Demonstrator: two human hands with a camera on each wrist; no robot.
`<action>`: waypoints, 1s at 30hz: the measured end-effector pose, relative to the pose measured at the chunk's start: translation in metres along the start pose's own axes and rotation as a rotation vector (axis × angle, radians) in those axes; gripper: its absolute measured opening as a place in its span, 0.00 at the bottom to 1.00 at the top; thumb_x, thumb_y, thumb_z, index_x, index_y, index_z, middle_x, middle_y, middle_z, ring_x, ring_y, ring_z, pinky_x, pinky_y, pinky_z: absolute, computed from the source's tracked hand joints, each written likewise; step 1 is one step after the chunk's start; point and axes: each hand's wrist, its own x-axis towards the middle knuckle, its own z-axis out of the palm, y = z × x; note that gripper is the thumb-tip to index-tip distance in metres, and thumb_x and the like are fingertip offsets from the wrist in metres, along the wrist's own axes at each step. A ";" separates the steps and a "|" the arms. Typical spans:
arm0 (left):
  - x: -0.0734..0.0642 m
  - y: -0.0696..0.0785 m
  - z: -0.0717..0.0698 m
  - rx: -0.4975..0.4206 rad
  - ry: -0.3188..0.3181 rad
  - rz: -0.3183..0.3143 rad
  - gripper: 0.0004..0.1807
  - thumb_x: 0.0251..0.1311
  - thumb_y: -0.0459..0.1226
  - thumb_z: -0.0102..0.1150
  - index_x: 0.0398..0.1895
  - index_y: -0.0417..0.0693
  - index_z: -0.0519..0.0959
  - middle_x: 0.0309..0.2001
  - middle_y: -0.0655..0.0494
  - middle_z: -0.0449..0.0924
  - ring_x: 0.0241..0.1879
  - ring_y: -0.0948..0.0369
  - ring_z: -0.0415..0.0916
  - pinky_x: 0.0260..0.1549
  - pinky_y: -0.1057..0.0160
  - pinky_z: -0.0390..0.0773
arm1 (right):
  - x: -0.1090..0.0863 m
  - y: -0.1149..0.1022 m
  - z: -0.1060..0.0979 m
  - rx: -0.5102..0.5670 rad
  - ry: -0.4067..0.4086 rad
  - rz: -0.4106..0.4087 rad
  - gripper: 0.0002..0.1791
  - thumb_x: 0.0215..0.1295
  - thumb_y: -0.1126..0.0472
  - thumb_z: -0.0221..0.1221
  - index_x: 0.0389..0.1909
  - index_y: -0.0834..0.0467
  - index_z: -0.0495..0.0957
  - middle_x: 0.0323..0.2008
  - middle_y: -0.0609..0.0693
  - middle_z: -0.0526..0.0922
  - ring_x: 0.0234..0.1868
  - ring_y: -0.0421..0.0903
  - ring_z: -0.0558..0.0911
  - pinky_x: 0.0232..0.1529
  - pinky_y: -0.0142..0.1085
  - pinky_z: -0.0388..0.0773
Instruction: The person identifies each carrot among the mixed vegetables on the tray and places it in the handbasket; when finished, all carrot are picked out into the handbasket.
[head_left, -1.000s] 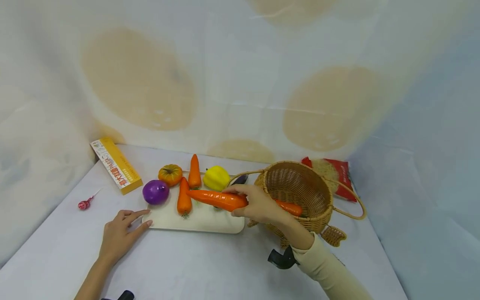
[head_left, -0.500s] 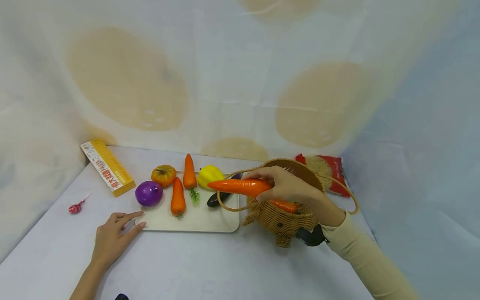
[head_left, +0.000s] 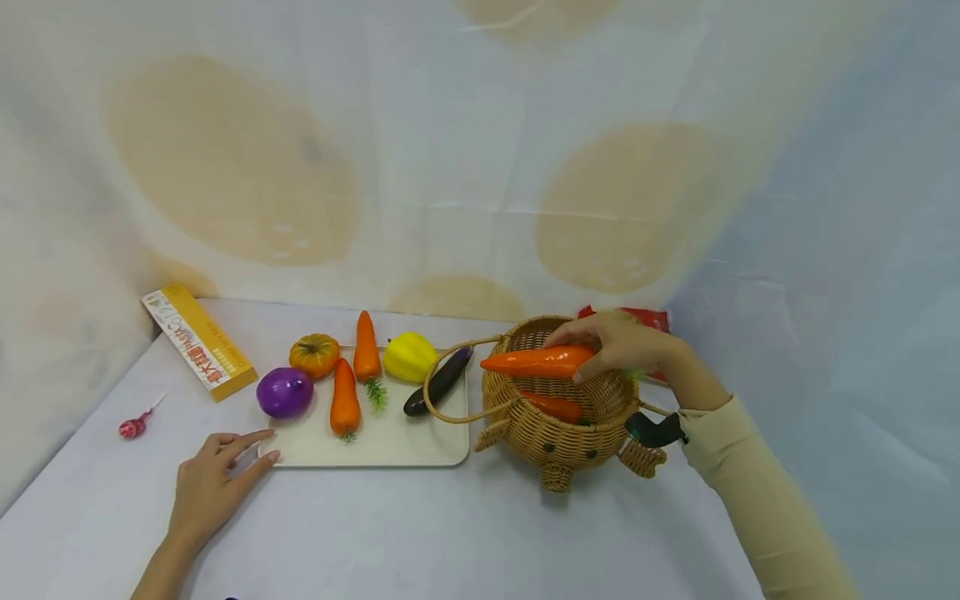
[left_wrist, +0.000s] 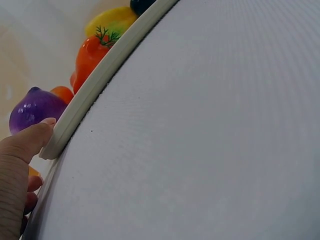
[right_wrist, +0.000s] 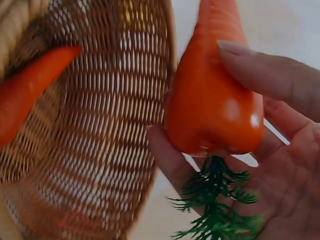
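Observation:
In the head view my right hand (head_left: 618, 342) holds an orange carrot (head_left: 536, 362) over the mouth of a wicker basket (head_left: 555, 450). The right wrist view shows the thumb and fingers around the carrot's thick end, with its green plastic leaves (right_wrist: 215, 205) hanging below. A second carrot (head_left: 555, 407) lies inside the basket. My left hand (head_left: 206, 492) touches the front left corner of a cream tray (head_left: 405, 450), thumb on its rim in the left wrist view. Lying on the tray are two carrots (head_left: 345, 398), a purple onion-shaped vegetable (head_left: 285, 392) and an eggplant (head_left: 441, 383).
A small pumpkin (head_left: 315, 356) and a yellow pepper-like vegetable (head_left: 410, 357) sit towards the tray's back. Left of it are a pasta box (head_left: 198, 342) and a lollipop (head_left: 133, 427). One basket handle (head_left: 450, 419) loops over the tray. A red bag (head_left: 652, 319) lies behind the basket.
My right hand has carried the carrot rightwards from above the tray to over the basket. The left hand stays at the tray's corner. The whole head view has shifted slightly.

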 end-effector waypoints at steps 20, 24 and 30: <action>-0.002 -0.001 0.002 -0.013 0.041 0.021 0.23 0.59 0.53 0.67 0.54 0.56 0.84 0.45 0.42 0.78 0.35 0.55 0.70 0.31 0.57 0.61 | 0.041 0.032 -0.024 0.054 -0.266 0.232 0.28 0.52 0.74 0.63 0.58 0.66 0.75 0.60 0.64 0.75 0.54 0.56 0.76 0.51 0.42 0.77; -0.004 -0.001 0.003 -0.011 0.041 0.015 0.23 0.59 0.54 0.66 0.54 0.56 0.84 0.44 0.42 0.78 0.35 0.55 0.69 0.32 0.56 0.60 | 0.058 0.038 -0.015 -0.034 -0.302 0.297 0.26 0.55 0.70 0.64 0.57 0.59 0.76 0.64 0.61 0.70 0.61 0.57 0.70 0.56 0.45 0.74; -0.004 0.000 0.003 -0.007 0.048 0.016 0.23 0.59 0.54 0.66 0.54 0.56 0.84 0.44 0.43 0.78 0.34 0.55 0.68 0.32 0.57 0.60 | 0.070 0.049 -0.001 -0.045 -0.302 0.427 0.29 0.53 0.69 0.64 0.59 0.53 0.76 0.62 0.56 0.67 0.53 0.52 0.67 0.49 0.41 0.74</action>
